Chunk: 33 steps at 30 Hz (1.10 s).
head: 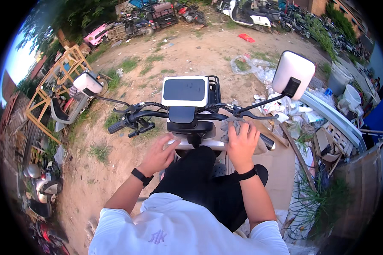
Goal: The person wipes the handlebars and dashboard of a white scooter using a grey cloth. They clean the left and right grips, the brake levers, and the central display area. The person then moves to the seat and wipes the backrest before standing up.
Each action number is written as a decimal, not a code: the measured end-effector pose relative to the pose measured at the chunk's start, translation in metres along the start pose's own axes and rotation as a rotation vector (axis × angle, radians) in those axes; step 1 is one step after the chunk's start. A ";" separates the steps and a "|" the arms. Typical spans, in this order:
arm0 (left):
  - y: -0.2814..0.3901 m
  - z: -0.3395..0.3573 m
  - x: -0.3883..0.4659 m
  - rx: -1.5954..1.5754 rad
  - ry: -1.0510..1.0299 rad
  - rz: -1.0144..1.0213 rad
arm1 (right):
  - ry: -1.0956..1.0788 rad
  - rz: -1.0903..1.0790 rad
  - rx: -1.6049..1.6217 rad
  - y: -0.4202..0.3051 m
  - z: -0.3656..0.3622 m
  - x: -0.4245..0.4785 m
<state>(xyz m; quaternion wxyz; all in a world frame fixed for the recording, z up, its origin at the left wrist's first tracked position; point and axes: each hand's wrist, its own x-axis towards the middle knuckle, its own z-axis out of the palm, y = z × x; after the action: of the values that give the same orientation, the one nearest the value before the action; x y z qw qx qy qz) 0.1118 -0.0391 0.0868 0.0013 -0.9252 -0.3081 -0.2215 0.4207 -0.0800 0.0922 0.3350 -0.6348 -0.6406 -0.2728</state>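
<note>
A black-and-white electric scooter stands before me, its handlebar (150, 113) running left to right. My right hand (242, 140) presses a crumpled grey cloth (229, 127) on the right side of the bar, near the brake lever (261, 116) and right grip (267, 141). My left hand (159, 153) is beside the white body panel (183, 145), its fingers apart and nothing in them. The left grip (116, 127) is free of my hand. A white-rimmed dark panel (185, 91) is at the front centre. White-backed mirrors (293, 75) stick out on both sides.
Plastic bags and litter (290, 108) lie on the right beside a curved grey strip (338, 119). Cardboard (274, 178) covers ground at my right. A wooden frame (38, 105) and a parked scooter (68, 108) are at left. More scooters (249, 16) stand at the far side.
</note>
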 end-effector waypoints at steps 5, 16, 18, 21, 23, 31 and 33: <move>-0.032 -0.029 -0.070 0.068 0.107 -0.493 | 0.003 -0.012 0.043 0.004 -0.001 0.000; -0.105 -0.042 -0.094 0.352 0.231 -0.790 | 0.037 -0.040 0.005 0.010 0.002 -0.005; -0.107 -0.028 -0.102 0.315 0.194 -0.785 | 0.023 -0.038 0.002 0.011 0.001 -0.004; -0.116 -0.012 -0.105 0.303 0.193 -0.697 | -0.009 -0.034 -0.019 0.009 -0.003 -0.002; -0.132 0.000 -0.109 0.310 0.224 -0.633 | -0.027 -0.040 -0.044 0.009 -0.003 -0.004; -0.170 0.005 -0.070 -0.132 -0.206 -0.697 | -0.027 -0.041 -0.117 0.006 -0.008 0.001; -0.184 0.008 -0.080 -0.351 -0.137 -0.722 | -0.040 -0.061 -0.153 0.004 -0.012 0.004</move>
<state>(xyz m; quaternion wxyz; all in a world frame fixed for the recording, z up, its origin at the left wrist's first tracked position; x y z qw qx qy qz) -0.0467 0.0655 0.0225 -0.2551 -0.7565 -0.5698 -0.1947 0.4257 -0.0863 0.1023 0.2640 -0.6440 -0.6436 -0.3184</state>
